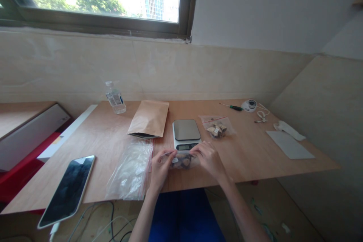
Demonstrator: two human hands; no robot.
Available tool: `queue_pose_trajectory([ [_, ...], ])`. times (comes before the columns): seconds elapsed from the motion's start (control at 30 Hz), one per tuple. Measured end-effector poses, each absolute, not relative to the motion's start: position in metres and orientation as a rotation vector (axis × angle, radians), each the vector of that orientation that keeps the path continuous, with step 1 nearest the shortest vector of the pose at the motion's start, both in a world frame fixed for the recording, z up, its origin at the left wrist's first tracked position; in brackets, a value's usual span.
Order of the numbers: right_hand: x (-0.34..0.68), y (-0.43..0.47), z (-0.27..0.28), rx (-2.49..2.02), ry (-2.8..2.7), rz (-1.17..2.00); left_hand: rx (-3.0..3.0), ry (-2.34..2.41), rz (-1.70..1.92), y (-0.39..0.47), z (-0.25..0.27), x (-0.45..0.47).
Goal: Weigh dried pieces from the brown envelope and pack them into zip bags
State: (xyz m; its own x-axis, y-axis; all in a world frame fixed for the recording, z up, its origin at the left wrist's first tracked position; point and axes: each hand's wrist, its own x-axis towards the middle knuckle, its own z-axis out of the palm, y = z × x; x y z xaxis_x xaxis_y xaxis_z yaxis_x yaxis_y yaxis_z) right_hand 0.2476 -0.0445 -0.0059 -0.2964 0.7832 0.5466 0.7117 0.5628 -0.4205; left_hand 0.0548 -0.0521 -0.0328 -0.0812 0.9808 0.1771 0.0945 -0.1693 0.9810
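My left hand (159, 167) and my right hand (208, 157) both pinch the top edge of a small clear zip bag (181, 160) holding dark dried pieces. The bag lies on the wooden table (249, 155) near its front edge, just in front of a small digital kitchen scale (186, 133). A second small clear bag (217, 126) with similar pieces lies to the right of the scale.
A pile of clear plastic bags (131, 172) lies left of my hands, a brown paper pouch (149, 123) behind it, a water bottle (115, 97) further back. A phone (67, 190) overhangs the front left edge. Screwdriver (231, 107), small white device (249, 105), grey sheet (289, 144) at right.
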Motion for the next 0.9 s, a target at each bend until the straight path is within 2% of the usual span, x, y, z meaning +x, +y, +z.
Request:
queue_pose_trajectory([
  [0.37,0.253,-0.047,-0.008,-1.235,-2.043,0.113,1.315,1.249,1.364,-0.048,-0.04,0.05],
  [0.57,0.267,-0.045,-0.014,-1.231,-1.956,0.318,1.19,1.176,1.355,-0.046,-0.043,0.048],
  [0.77,0.269,-0.048,-0.018,-1.279,-1.885,0.176,1.044,1.141,1.364,-0.048,-0.048,0.053],
  [0.9,0.269,-0.051,-0.019,-1.273,-1.677,0.458,0.808,1.056,1.46,-0.048,-0.051,0.059],
])
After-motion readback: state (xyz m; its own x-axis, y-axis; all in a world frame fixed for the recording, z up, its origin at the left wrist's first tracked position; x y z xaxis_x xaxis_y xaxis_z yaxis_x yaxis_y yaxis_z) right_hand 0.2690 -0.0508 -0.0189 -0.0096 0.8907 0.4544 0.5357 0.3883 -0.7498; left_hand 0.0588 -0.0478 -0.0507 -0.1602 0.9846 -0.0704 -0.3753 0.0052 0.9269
